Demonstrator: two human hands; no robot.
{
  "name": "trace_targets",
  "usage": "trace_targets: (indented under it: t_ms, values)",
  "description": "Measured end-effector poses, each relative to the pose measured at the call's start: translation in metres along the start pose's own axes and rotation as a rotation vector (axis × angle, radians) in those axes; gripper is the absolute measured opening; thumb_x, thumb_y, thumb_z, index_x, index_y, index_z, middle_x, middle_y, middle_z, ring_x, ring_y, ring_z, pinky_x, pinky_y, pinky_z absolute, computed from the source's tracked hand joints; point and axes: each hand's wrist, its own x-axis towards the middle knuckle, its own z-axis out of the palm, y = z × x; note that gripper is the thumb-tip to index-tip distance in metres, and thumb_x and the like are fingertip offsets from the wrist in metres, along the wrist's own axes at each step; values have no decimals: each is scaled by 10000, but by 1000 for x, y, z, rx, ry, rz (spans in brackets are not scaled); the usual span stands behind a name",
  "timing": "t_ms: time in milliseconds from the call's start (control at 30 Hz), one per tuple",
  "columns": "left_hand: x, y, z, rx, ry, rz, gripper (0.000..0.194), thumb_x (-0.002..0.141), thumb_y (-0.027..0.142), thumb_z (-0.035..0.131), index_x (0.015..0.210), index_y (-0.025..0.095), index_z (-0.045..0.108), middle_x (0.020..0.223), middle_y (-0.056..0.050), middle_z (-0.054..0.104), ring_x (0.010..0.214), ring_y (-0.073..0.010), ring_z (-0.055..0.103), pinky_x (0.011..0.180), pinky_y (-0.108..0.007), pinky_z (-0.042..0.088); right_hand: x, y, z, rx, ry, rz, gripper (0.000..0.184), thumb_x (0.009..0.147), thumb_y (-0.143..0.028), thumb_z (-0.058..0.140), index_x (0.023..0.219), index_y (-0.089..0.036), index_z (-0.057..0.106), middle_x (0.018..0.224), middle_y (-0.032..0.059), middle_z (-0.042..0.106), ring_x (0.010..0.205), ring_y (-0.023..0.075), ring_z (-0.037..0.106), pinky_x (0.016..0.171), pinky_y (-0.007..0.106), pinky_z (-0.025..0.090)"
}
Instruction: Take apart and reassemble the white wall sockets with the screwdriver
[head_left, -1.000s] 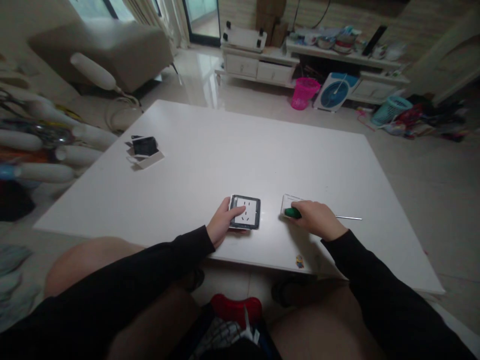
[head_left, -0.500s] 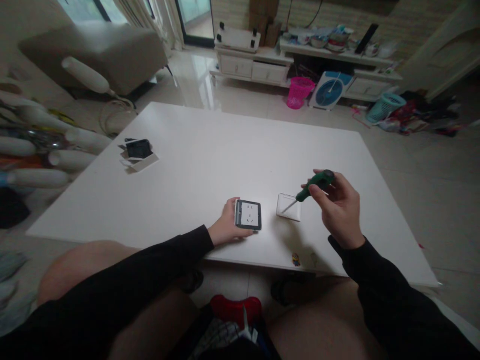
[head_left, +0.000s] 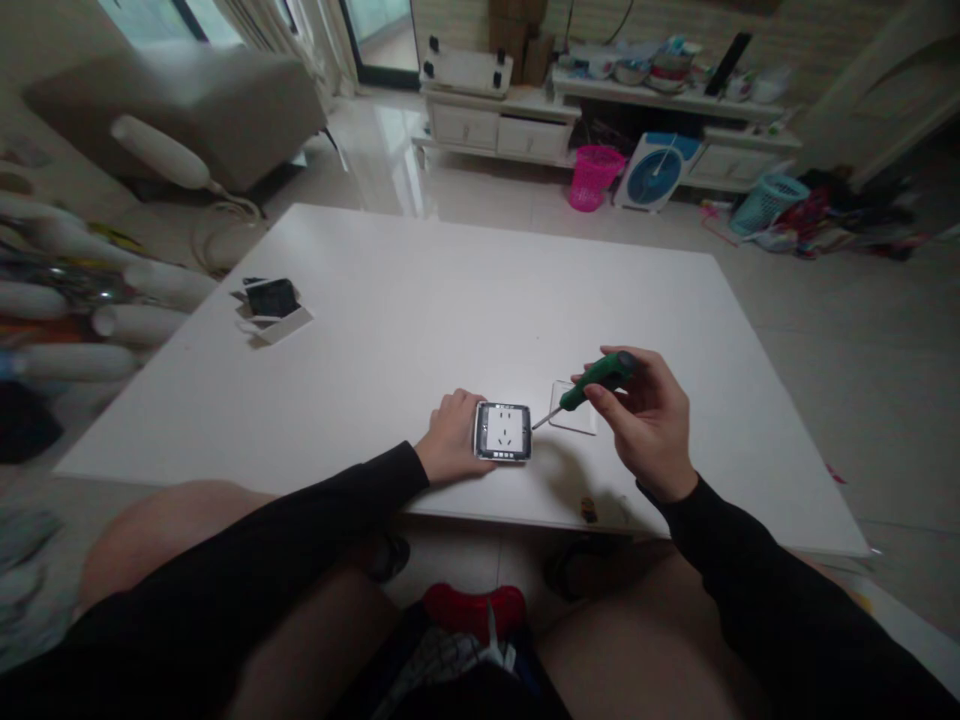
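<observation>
Through the head camera I have the left hand (head_left: 454,440), its fingers wrapped around the left side of a wall socket (head_left: 505,428), slotted white face up, over the near part of the white table (head_left: 420,310). In my right hand (head_left: 651,420), thumb and fingers pinch the green handle of a screwdriver (head_left: 598,381), its shaft slanting down to the left. The tip sits right by the socket's right edge; I cannot tell whether they touch. Under the screwdriver, a square plate (head_left: 577,421) lies on the table. Toward the far left, a white carton (head_left: 289,326) and a dark piece (head_left: 271,297) sit together.
</observation>
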Motion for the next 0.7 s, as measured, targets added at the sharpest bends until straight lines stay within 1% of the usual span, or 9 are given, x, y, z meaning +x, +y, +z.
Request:
trace_targets:
  t_ms: [100, 167, 233, 300, 400, 500, 600, 700]
  values:
    - [-1, 2, 3, 47, -4, 14, 874, 632, 480, 843, 1356, 166, 469, 1226, -154, 530, 1123, -372, 511, 915, -535, 449, -2, 1, 1, -7, -14, 0, 385, 860, -312, 773, 1204, -250, 609, 1026, 38, 726, 949, 241, 769, 803, 420, 685]
    - [-2, 2, 4, 52, -18, 37, 884, 650, 477, 836, 1393, 183, 459, 1237, -148, 527, 1136, -375, 508, 930, -543, 437, -2, 1, 2, -11, -25, -6, 386, 865, -304, 763, 1213, -251, 606, 1026, 38, 725, 958, 242, 765, 804, 424, 685]
    - [-2, 2, 4, 34, -25, 64, 883, 667, 469, 833, 1419, 199, 456, 1256, -145, 522, 1152, -370, 509, 953, -547, 430, -3, 2, 3, -7, -35, -12, 386, 868, -301, 758, 1218, -256, 602, 1022, 34, 723, 962, 239, 762, 796, 419, 686]
    - [-1, 1, 5, -3, -16, 105, 914, 687, 454, 828, 1466, 209, 416, 1335, -161, 497, 1221, -377, 497, 1003, -555, 415, -3, 2, 4, 7, -40, -15, 387, 863, -299, 767, 1212, -265, 603, 1012, 23, 721, 951, 230, 762, 784, 406, 687]
    - [-1, -1, 7, -40, -30, 193, 876, 741, 402, 797, 1499, 235, 390, 1469, -177, 433, 1361, -387, 436, 1096, -562, 371, -4, 2, 5, 20, -39, -14, 389, 849, -304, 789, 1193, -275, 609, 1002, 12, 718, 940, 218, 759, 769, 385, 685]
    - [-1, -2, 10, -57, -57, 262, 818, 778, 352, 762, 1504, 240, 401, 1511, -179, 414, 1407, -378, 411, 1138, -549, 362, -4, 1, 5, 9, -45, -7, 391, 847, -326, 793, 1187, -271, 606, 1002, 16, 713, 933, 219, 755, 751, 382, 684]
    - [-1, -3, 13, -70, -61, 270, 831, 785, 335, 751, 1522, 227, 384, 1526, -187, 399, 1413, -378, 406, 1148, -547, 373, -5, 0, 5, -23, -55, -20, 388, 840, -337, 800, 1167, -273, 601, 985, 8, 696, 900, 209, 744, 736, 376, 676]
    - [-2, -5, 14, -54, -73, 269, 848, 795, 337, 746, 1540, 213, 361, 1541, -199, 382, 1425, -385, 393, 1154, -558, 369, -5, 0, 5, -66, -41, -78, 372, 800, -328, 839, 1084, -277, 604, 950, -9, 654, 836, 178, 704, 705, 338, 653]
